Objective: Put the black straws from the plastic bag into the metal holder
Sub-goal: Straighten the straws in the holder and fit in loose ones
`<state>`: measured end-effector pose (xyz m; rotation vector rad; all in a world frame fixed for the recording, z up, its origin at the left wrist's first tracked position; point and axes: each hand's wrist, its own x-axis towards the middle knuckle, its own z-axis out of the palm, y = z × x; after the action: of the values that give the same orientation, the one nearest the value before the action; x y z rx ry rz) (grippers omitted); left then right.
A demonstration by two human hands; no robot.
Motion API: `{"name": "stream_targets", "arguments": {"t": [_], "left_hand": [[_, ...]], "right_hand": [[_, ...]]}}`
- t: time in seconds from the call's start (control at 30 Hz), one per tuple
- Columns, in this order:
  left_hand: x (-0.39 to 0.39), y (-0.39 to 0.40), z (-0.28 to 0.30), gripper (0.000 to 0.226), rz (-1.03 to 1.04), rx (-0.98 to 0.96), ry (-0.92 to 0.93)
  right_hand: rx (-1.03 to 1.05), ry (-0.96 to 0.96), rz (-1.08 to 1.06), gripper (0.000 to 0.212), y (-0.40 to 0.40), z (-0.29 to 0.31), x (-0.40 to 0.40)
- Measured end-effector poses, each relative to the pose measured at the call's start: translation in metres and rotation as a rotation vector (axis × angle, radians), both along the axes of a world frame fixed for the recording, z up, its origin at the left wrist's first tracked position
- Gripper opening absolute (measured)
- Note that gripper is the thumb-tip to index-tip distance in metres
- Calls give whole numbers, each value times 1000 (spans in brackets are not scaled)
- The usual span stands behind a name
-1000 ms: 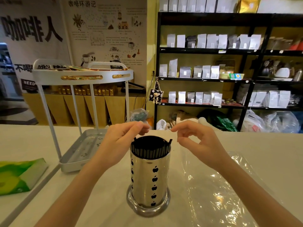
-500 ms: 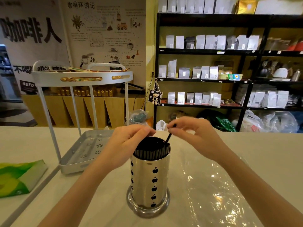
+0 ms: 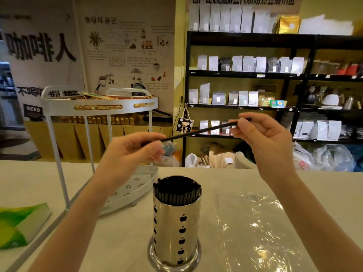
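A shiny metal holder with black apple cut-outs stands on the counter in front of me, packed with several black straws. Above it I hold one black straw nearly level, tilted up to the right. My left hand pinches its left end and my right hand pinches its right end. The clear plastic bag lies flat on the counter right of the holder; I see no straws in it.
A white two-tier rack stands on the counter to the left, its lower tray close behind the holder. A green-and-white pack lies at the far left. Black shelves with pouches fill the background.
My right hand pulled one straw up out of the holder. Both hands have risen and now hold it by its ends above the holder.
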<state>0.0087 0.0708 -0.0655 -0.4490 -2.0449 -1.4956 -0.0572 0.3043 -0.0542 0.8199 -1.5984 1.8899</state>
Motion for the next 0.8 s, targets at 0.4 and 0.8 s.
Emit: {"name": "stream_targets", "arguments": {"t": [0.4, 0.8], "left_hand": [[0, -1, 25, 34, 234, 37, 264], [-8, 20, -22, 18, 50, -487, -31]], "right_hand": [[666, -181, 163, 15, -39, -62, -10], [612, -15, 104, 24, -46, -54, 7]]}}
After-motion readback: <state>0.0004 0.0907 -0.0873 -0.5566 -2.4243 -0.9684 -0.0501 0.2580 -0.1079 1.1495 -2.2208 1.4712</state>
